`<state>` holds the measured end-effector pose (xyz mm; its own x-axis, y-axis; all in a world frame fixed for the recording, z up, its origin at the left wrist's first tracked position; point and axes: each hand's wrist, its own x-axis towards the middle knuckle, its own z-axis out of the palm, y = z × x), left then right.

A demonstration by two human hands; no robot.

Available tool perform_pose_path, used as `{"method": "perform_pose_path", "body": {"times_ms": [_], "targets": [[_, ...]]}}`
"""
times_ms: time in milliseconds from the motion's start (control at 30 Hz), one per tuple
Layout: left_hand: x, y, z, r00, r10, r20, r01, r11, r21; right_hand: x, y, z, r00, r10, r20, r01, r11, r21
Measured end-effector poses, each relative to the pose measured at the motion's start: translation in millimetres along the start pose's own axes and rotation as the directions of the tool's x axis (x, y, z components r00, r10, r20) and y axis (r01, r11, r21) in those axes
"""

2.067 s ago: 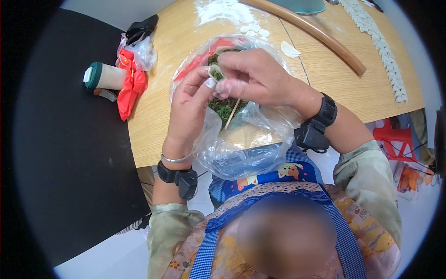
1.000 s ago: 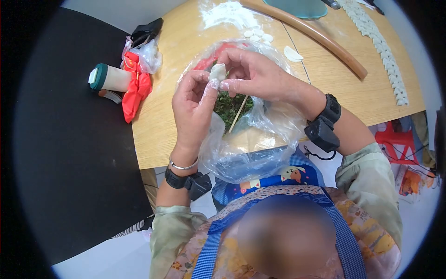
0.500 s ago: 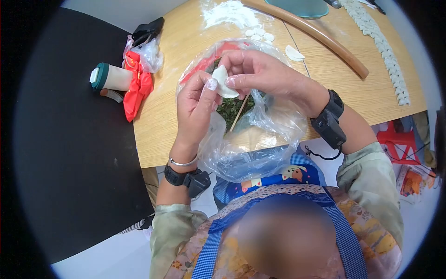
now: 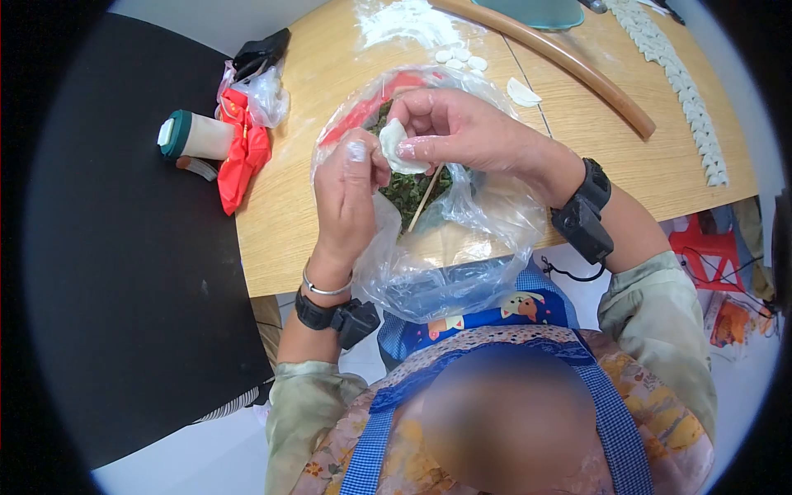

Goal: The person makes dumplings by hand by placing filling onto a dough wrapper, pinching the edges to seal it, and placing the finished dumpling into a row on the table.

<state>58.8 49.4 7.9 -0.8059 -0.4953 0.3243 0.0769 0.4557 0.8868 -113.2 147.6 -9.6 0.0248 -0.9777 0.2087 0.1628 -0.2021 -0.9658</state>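
A white dough wrapper (image 4: 394, 147), folded over, is held above a bowl of chopped green filling (image 4: 408, 194). My right hand (image 4: 466, 128) pinches it between thumb and fingers from the right. On its left edge, the curled fingers of my left hand (image 4: 345, 186) meet the dough; its floury thumb points up, off the dough's face. Whether filling is inside the wrapper cannot be seen. A clear plastic bag (image 4: 445, 285) lines the bowl and hangs over the table's near edge. A thin wooden stick (image 4: 425, 198) stands in the filling.
Behind the bowl lie small dough discs (image 4: 460, 59), scattered flour (image 4: 404, 25) and a half-round dough piece (image 4: 522, 92). A long brown rod (image 4: 569, 66) crosses the table (image 4: 289, 190). A braided row of dough pieces (image 4: 676, 91) lies far right. A green-lidded cup (image 4: 198, 136) and red bag (image 4: 245, 157) sit left.
My left hand has shifted slightly left and its thumb has come off the dough. The wrapper has turned a little in my right fingers. The right arm stays nearly in place.
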Motion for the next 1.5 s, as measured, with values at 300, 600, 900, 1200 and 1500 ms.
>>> {"method": "perform_pose_path", "body": {"times_ms": [300, 600, 900, 1200, 1500], "targets": [[2, -1, 1, 1.000, -0.003, 0.019, 0.005, 0.995, -0.097, 1, 0, 2, 1.000, 0.010, 0.024, -0.009, 0.999, -0.043], [3, -3, -1, 0.992, 0.122, 0.036, -0.126, 0.973, 0.192, 0, 1, 2, 0.999, 0.014, 0.039, -0.013, 0.999, -0.043], [2, -4, -5, 0.999, 0.005, 0.049, 0.002, 0.991, -0.136, -1, -3, 2, 0.999, 0.002, 0.048, 0.001, 0.998, -0.067], [3, -5, -2, 0.999, -0.009, 0.040, 0.007, 0.999, 0.047, -2, -4, 3, 0.998, 0.037, 0.051, -0.034, 0.998, -0.051], [6, -2, -8, 0.997, -0.068, 0.041, 0.074, 0.985, -0.158, -1, -2, 1, 0.999, 0.024, 0.049, -0.021, 0.997, -0.070]]}}
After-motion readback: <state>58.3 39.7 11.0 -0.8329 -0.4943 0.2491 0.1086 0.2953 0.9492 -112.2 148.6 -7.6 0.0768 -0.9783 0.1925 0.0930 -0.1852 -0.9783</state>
